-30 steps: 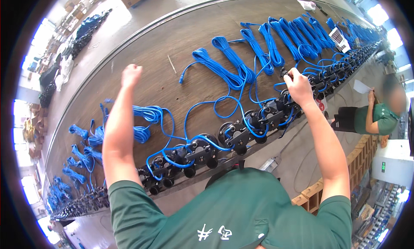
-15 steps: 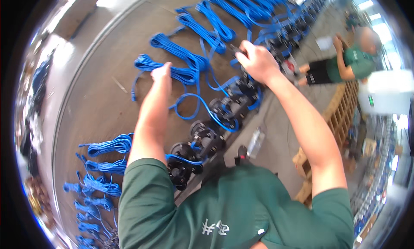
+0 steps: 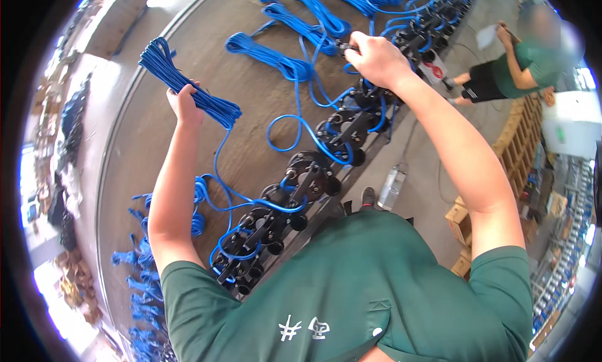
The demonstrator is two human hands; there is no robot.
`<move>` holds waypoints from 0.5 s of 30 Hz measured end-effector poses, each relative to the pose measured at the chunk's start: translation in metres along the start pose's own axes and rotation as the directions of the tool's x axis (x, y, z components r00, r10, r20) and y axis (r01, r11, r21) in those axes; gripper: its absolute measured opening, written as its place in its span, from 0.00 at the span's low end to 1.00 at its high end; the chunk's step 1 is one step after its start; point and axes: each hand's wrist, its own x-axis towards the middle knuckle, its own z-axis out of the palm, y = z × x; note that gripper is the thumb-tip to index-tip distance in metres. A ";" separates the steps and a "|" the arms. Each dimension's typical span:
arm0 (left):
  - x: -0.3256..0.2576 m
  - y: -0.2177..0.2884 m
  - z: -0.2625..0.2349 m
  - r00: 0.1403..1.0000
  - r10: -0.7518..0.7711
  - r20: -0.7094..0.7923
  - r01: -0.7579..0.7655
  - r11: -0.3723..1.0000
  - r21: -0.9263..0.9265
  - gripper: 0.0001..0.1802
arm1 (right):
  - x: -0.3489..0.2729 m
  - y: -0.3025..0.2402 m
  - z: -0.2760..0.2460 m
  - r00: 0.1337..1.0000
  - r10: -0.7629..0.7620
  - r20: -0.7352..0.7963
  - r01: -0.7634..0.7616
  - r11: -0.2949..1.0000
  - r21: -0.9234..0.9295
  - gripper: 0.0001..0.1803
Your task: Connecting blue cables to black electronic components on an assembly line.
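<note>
Here, your left hand (image 3: 184,105) grasps the coiled blue bundle (image 3: 160,67) about its middle, over the left of the surface (image 3: 141,152); your right hand (image 3: 378,59) pinches a small dark piece (image 3: 344,47), farther right. Keep the loops gathered and the trailing cable (image 3: 217,164) slack toward the black wheeled units (image 3: 310,172) along the near edge.

On front of green shirt (image 3: 338,255): two white characters (image 3: 290,329), side by side. On white thing (image 3: 439,64) near co-worker (image 3: 530,67): red mark (image 3: 432,69), not possible to read.
</note>
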 end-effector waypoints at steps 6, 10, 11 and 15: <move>-0.095 0.092 -0.042 0.921 -0.150 0.360 0.321 0.816 -0.481 0.37 | 0.000 -0.007 -0.003 0.997 -0.028 0.067 0.028 1.000 -0.007 0.21; -0.161 0.126 -0.035 0.901 -0.329 0.283 0.426 0.798 -0.427 0.40 | 0.002 -0.008 -0.005 0.995 -0.053 0.084 0.052 0.999 0.015 0.21; -0.166 0.107 -0.051 0.898 -0.369 0.241 0.437 0.819 -0.371 0.35 | 0.003 -0.013 -0.003 0.994 -0.066 0.087 0.064 0.998 0.025 0.21; -0.227 0.108 0.004 0.850 -0.516 0.100 0.514 0.856 0.050 0.23 | 0.003 -0.004 -0.009 0.993 -0.071 0.092 0.068 0.997 0.034 0.21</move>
